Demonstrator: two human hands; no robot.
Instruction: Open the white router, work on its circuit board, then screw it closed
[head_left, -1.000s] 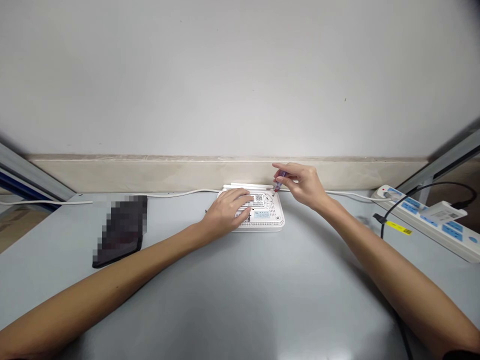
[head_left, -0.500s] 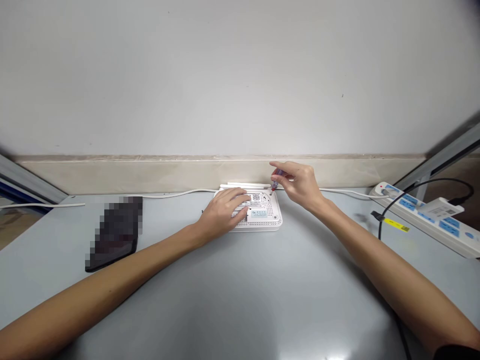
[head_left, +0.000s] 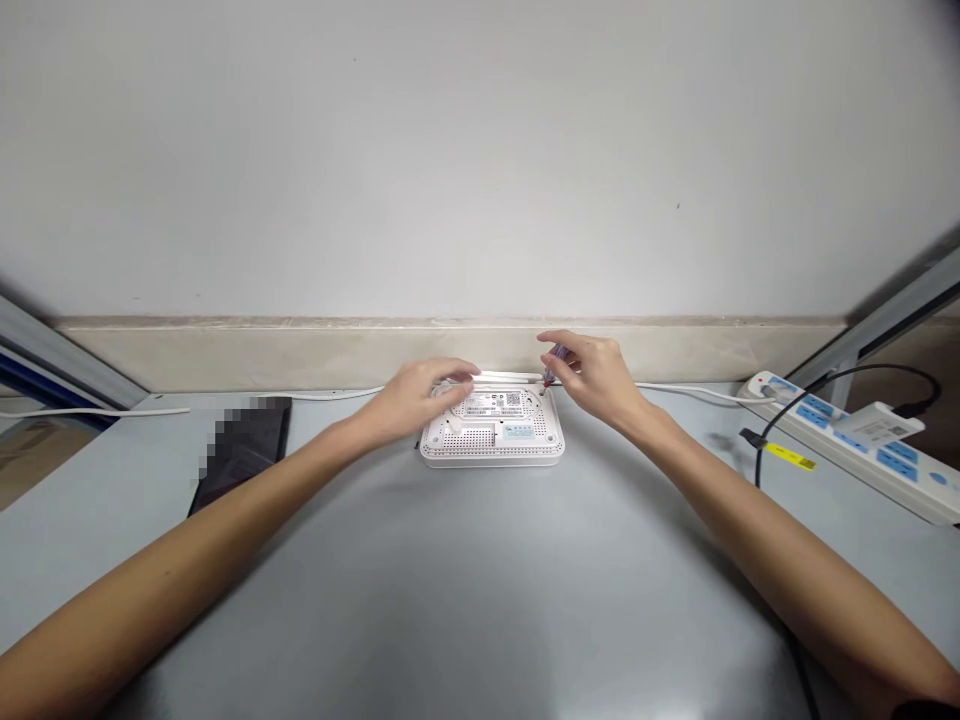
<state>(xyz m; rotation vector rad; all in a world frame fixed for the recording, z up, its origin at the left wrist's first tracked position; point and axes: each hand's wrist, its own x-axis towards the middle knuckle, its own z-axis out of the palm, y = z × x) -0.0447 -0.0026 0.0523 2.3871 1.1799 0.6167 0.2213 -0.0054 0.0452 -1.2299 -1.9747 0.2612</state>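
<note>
A white router lies on the grey tabletop with its vented, labelled underside facing up. White antennas run along its back edge. My right hand is closed on a small screwdriver with a clear reddish-purple handle. The screwdriver leans, its lower end at the router's back right corner, by a hole there. Over the router's left back corner is my left hand, fingers stretched out and thumb apart, with nothing seen in it. Whether its fingertips touch the router I cannot tell.
A dark flat device, partly pixelated, lies left behind my left forearm. At right is a white power strip holding a white adapter. A black cable with a yellow tag lies near it. The wall rises close behind the router.
My left hand has slid left and back off the router's middle, uncovering its labels and vents. My right hand stays at the back right corner with the screwdriver.
</note>
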